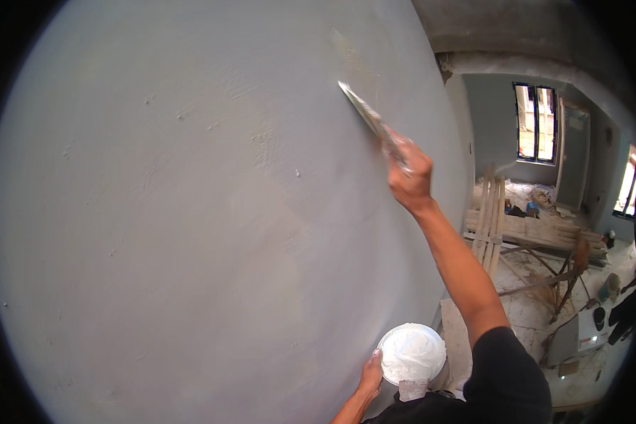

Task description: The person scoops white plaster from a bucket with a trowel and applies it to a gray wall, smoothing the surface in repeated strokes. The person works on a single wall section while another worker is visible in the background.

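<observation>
Closest to me, at five o'clock, the left hand (372,373) is clasped on the rim of a round tub (443,358) at its eight o'clock side. White paste (411,352) lies in the tub, its top smeared about. Well apart from it, up toward one o'clock, the right hand (411,173) is closed around a scraper (365,113) whose blade points to eleven o'clock. I see the blade nearly edge-on, so I cannot tell whether it fully touches the grey wall (191,247). Rough pale patches and small specks mark that wall, one streak just beyond the blade's tip.

My reading is that the step in hand is spreading and smoothing paste. The next move, I judge, calls for a low blade angle and even pressure across the rough streak, with the tub held level.

Farther off, at three o'clock, wooden planks (544,230) lie stacked; beyond them, at two o'clock, stands a window (535,121).
</observation>
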